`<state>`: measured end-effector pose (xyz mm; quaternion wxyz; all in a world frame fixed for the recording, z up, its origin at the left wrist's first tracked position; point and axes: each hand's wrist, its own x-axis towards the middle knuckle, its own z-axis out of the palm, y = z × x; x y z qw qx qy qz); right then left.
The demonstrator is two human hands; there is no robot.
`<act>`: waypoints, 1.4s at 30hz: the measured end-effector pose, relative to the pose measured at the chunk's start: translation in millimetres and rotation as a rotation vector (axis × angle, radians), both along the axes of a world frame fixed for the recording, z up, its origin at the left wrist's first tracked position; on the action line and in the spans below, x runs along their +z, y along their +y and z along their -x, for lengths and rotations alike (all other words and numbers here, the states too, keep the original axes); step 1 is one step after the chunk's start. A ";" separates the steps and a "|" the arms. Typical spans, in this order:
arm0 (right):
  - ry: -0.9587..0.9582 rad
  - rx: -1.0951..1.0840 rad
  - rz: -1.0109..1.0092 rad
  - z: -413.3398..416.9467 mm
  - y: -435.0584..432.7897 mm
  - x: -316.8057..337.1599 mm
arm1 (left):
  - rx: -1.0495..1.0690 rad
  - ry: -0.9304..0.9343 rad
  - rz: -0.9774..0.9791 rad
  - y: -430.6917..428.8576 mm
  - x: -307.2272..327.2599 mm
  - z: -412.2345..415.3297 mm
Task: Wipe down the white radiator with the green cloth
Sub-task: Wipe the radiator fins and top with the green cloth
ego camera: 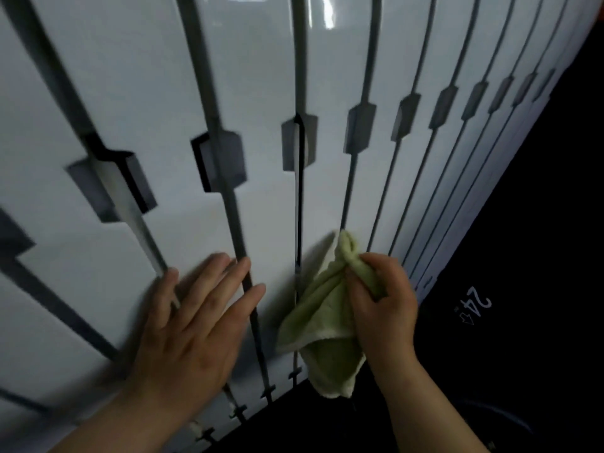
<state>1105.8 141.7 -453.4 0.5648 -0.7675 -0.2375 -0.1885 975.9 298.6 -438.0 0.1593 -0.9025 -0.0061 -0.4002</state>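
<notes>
White radiator point(163, 76): fills frame, slotted panels. Left hand point(192, 325), lower centre: fingers straight, flat on panel, likely bracing. Right hand point(382, 308), lower right: fingers pinch bunched green cloth point(313, 322), its tip touching a slot, likely to wipe there.

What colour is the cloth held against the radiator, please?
Pale green, seen in the head view: the cloth hangs from the right hand.

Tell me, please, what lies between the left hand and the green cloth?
In the head view, only a bare strip of the white radiator separates the left hand from the green cloth; a dark slot runs down it beside the cloth.
</notes>
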 end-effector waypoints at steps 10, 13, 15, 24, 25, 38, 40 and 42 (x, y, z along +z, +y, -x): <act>-0.175 -0.028 0.077 25.4 31.1 140.8 | -0.001 -0.179 0.077 6.7 87.0 1.5; -0.016 -0.083 0.160 27.6 33.3 154.8 | 0.002 -0.236 0.064 9.5 103.6 5.6; 0.106 -0.082 0.182 30.8 37.2 160.8 | 0.019 -0.271 0.045 12.8 113.8 3.1; 0.244 0.024 0.249 22.9 45.8 175.5 | 0.118 -0.271 -0.136 21.1 106.3 -6.1; 0.229 0.002 0.214 22.8 44.1 175.6 | 0.120 -0.269 -0.142 21.4 105.8 -6.1; -0.017 0.012 0.337 14.4 39.2 218.5 | 0.132 -0.279 -0.155 22.8 106.4 -6.7; -0.078 -0.011 0.286 12.3 40.1 230.7 | 0.150 -0.275 -0.154 23.0 106.0 -6.4; -0.152 -0.043 0.265 10.6 44.9 241.0 | 0.156 -0.267 -0.147 22.4 106.8 -5.7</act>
